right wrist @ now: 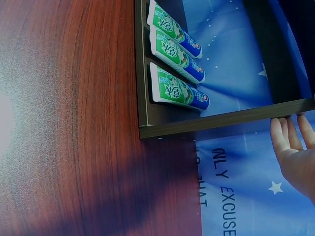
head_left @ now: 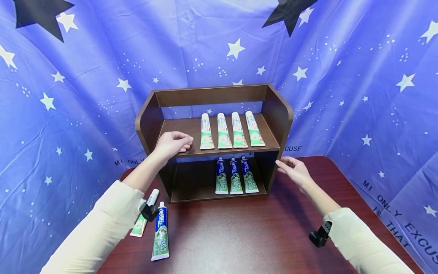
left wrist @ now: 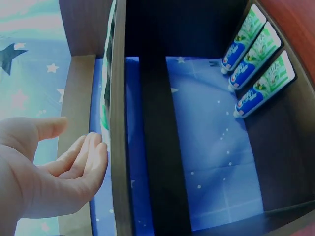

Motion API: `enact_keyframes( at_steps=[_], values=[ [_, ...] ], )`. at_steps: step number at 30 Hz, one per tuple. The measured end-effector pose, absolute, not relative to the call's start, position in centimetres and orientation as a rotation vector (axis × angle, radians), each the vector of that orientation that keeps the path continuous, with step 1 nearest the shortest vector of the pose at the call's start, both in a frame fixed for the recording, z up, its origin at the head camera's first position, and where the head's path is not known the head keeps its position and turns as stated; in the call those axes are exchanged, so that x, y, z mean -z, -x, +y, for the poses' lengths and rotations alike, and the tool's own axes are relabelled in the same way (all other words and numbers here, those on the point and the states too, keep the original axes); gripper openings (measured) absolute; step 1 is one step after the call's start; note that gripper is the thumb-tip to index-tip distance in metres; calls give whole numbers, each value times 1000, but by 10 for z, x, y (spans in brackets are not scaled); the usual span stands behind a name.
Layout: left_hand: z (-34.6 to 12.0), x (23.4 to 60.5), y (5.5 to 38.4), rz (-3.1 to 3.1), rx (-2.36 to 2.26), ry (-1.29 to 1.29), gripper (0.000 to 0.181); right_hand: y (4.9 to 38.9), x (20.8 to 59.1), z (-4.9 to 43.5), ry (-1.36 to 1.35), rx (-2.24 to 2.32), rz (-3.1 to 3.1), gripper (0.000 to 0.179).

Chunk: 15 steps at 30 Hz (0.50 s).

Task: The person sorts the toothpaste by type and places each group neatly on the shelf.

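Just right of the loosely curled, empty left hand (head_left: pixel 174 144), a white-green plastic tube (head_left: pixel 207 131) is laid front-to-back; the brown wooden shelf (head_left: pixel 212 96) is seemingly touched by the straight-fingered right hand (head_left: pixel 294 172)

Blue curtain (head_left: pixel 205 45), black capital letters. Far right in head view: "MI ONLY EXCUSE", below it "IS THAT". Left of shelf (head_left: pixel 212 96): "MI ONLY". Right of shelf: "CUSE", beginning of word hidden. Single "M" visible through lower compartment (head_left: pixel 195 179). Right wrist view: "ONLY EXCUSE" and "THAT", both turned sideways. Three blue-green tubes (head_left: pixel 236 177): large white Chinese characters, apparently "草本", on green part; logo on blue part not clear. Four white-green tubes (head_left: pixel 224 131): print too small for reading.
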<state>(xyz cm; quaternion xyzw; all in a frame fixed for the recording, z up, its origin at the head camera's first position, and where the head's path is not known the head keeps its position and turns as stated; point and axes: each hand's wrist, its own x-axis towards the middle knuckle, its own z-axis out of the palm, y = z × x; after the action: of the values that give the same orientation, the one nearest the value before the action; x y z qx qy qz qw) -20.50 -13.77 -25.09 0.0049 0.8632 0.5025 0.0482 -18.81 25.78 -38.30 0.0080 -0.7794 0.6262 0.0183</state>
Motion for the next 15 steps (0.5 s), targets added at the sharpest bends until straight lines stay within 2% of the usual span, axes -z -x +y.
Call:
enact_keyframes(
  at_steps=[9, 15],
  values=[
    [-158, 268, 170, 2574, -1679, -87, 38, 188, 384, 258, -22, -1927, -2437, 58],
    [-170, 291, 151, 2515, -1742, -94, 39, 188, 383, 258, -17, -1934, -2429, 57]
  ],
)
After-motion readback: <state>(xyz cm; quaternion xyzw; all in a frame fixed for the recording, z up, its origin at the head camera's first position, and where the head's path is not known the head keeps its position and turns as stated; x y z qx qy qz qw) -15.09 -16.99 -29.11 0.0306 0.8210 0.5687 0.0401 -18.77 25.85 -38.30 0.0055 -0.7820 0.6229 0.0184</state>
